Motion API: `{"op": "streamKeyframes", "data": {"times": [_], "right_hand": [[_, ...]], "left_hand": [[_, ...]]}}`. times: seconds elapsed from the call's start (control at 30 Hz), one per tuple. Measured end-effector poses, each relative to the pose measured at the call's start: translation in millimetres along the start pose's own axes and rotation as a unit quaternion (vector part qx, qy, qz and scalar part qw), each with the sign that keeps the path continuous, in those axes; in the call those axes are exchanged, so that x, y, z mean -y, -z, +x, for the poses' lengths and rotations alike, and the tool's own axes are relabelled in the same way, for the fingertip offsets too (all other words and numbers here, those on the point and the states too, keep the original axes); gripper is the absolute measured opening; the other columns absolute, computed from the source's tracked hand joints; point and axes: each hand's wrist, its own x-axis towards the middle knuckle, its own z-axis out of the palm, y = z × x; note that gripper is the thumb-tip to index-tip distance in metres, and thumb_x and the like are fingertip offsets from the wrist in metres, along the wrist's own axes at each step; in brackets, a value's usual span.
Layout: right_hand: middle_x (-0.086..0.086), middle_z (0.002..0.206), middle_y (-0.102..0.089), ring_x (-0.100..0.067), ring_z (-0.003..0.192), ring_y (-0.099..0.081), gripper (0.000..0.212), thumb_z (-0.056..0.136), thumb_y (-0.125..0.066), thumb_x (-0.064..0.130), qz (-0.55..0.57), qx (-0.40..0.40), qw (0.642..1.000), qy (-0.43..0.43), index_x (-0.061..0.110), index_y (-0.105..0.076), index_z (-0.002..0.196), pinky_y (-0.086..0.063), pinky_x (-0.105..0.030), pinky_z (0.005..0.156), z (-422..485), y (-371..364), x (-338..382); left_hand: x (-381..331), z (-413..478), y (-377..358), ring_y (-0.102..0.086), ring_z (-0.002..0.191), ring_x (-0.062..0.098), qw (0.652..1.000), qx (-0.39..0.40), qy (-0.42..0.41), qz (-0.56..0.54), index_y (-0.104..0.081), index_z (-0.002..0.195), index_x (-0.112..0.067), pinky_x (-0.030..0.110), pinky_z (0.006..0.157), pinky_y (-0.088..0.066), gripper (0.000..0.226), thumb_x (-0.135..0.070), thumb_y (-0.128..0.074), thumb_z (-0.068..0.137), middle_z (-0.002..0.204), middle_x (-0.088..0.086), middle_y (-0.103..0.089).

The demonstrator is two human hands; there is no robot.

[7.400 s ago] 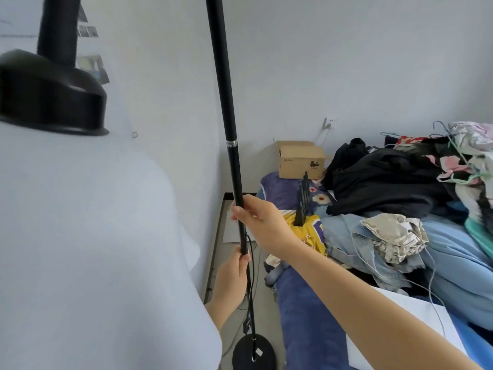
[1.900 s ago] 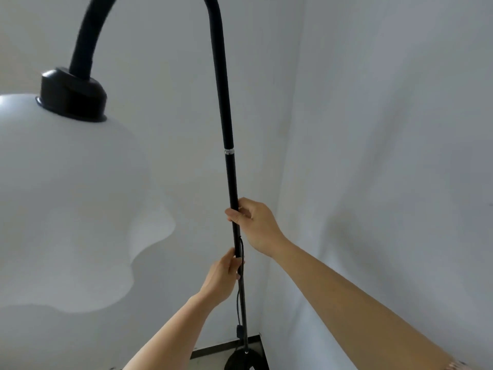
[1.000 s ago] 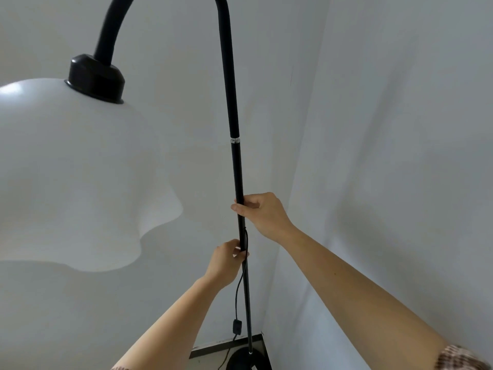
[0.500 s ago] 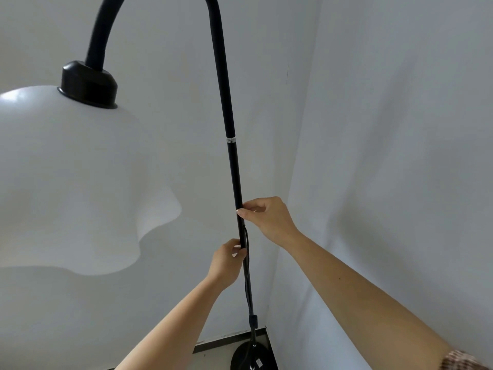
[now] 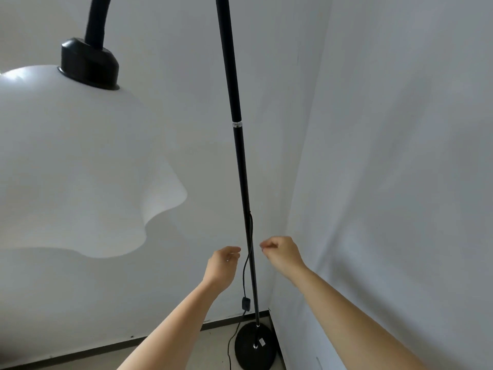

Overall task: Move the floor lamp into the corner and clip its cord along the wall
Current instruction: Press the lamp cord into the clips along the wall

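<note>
- Black metal floor lamp (image 5: 244, 198) stands at frame centre, round base (image 5: 254, 345) in the corner.
- Left hand (image 5: 222, 267) and right hand (image 5: 282, 253) flank the pole, loosely curled, gripping nothing.
- Thin black cord (image 5: 245, 265) dangles; gather it low and run it flat along the grey wall (image 5: 400, 156).

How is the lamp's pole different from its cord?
The pole is thick, stiff and straight, rising from the round base. The cord is thin and bendy, hanging in a loose curve beside the pole, with a small switch box on it, and trails onto the floor. Both are black, and neither hand touches them.
</note>
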Motion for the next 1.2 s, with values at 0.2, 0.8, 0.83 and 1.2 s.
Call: {"op": "streamKeyframes", "data": {"times": [0.2,0.8,0.83,1.2], "right_hand": [[-0.009,0.125,-0.056,-0.024,0.122,-0.051,0.047,0.091,-0.041,-0.001,-0.042,0.103,0.990,-0.085,0.014,-0.051,0.135,-0.042,-0.026,0.096,-5.6,-29.9,-46.3],[-0.005,0.113,-0.068,-0.018,0.108,-0.060,0.034,0.099,-0.045,0.028,-0.007,0.143,0.983,-0.118,0.009,-0.064,0.119,-0.043,-0.024,0.095,-44.4,-63.9,-120.3],[-0.006,0.110,-0.068,-0.019,0.106,-0.060,0.036,0.100,-0.040,0.030,-0.017,0.139,0.981,-0.135,0.008,-0.065,0.116,-0.043,-0.028,0.097,-48.4,-60.2,-123.7],[-0.020,0.088,-0.073,-0.028,0.075,-0.070,0.047,0.101,-0.029,0.040,0.146,0.025,0.965,-0.218,0.003,-0.058,0.095,-0.060,-0.038,0.058,-57.1,5.4,-102.9]], "left_hand": [[8.8,-4.6,-6.5,-0.056,0.114,0.014,1.000,-0.004,0.014,-0.005,-0.060,0.124,-0.012,0.021,0.091,-0.038,0.039,-0.003,-0.037,0.094,0.121,0.004,-0.065],[-3.4,-17.8,-40.5,-0.072,0.064,0.024,0.949,0.012,0.111,-0.296,-0.061,0.097,-0.006,0.033,0.062,-0.061,0.014,-0.019,-0.054,0.095,0.086,0.010,-0.074],[-5.3,-18.1,-39.8,-0.072,0.064,0.024,0.931,0.004,0.123,-0.342,-0.060,0.095,-0.006,0.033,0.062,-0.061,0.013,-0.018,-0.054,0.095,0.084,0.009,-0.074],[57.9,-55.6,-62.9,-0.062,0.095,0.016,0.969,0.140,0.190,-0.076,-0.059,0.124,-0.008,0.023,0.073,-0.047,0.032,-0.010,-0.041,0.098,0.112,0.007,-0.066]]}}
